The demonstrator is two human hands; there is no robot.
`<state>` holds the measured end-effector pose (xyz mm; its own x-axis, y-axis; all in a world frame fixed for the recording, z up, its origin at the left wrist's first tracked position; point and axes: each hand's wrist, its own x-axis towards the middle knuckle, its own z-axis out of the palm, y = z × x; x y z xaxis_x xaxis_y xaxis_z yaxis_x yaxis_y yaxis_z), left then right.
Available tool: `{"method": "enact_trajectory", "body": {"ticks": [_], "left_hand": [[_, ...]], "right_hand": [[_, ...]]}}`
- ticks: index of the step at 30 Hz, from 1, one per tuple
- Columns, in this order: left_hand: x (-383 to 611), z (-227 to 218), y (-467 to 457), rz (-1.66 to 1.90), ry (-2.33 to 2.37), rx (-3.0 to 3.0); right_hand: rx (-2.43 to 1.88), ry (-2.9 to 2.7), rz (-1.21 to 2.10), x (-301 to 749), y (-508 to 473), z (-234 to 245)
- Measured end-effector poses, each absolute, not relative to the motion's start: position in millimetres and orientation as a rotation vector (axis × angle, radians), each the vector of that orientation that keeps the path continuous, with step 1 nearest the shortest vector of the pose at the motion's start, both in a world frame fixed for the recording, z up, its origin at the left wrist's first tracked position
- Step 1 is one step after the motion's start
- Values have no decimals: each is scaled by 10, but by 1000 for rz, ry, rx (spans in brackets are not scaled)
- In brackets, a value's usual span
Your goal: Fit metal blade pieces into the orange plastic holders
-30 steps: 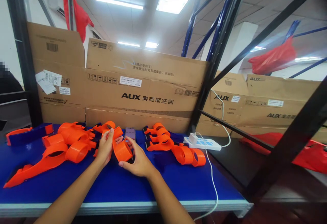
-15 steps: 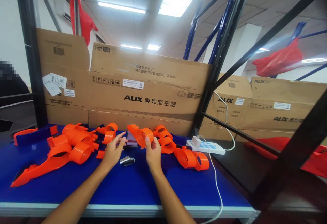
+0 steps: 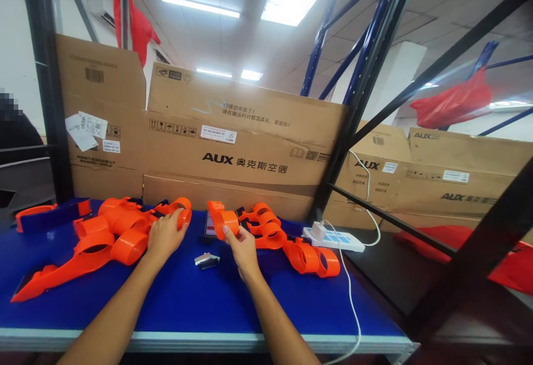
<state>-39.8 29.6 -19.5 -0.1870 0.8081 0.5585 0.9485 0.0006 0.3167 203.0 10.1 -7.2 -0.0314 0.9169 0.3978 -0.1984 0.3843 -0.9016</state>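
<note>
My right hand (image 3: 245,251) is closed on a curled orange plastic band (image 3: 226,223), pinched between thumb and fingers above the blue tabletop. My left hand (image 3: 165,236) rests at the right end of a heap of curled orange bands (image 3: 125,221). Its fingers bend around an orange band (image 3: 183,218) there, and the fingertips are partly hidden. Behind the held band lies a phone (image 3: 209,225), mostly covered. A small silver and black object (image 3: 207,260) lies on the table between my forearms.
More orange bands (image 3: 272,234) lie to the right, with a white power strip (image 3: 335,238) and charger beyond them. A white cable (image 3: 352,298) hangs over the front edge. Cardboard (image 3: 245,132) walls the back. Dark rack posts (image 3: 337,160) frame the table.
My left hand has moved left from beside the phone onto the orange bands. My right hand has shifted slightly left, still holding its orange band.
</note>
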Motion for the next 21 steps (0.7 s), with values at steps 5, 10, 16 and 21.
{"method": "enact_trajectory", "body": {"ticks": [5, 10, 16, 21], "left_hand": [[-475, -133, 310, -1551, -2035, -1824], [-455, -123, 284, -1540, -2016, -1821], [-385, -150, 236, -1219, -2022, -1804], [-319, -159, 172, -1062, -2000, -1803]], "right_hand": [[-747, -1267, 1111, 2026, 85, -66], [-753, -1283, 1167, 1947, 91, -80], [-728, -1312, 1278, 1619, 163, -8], [-750, -1307, 1360, 1351, 224, -11]]}}
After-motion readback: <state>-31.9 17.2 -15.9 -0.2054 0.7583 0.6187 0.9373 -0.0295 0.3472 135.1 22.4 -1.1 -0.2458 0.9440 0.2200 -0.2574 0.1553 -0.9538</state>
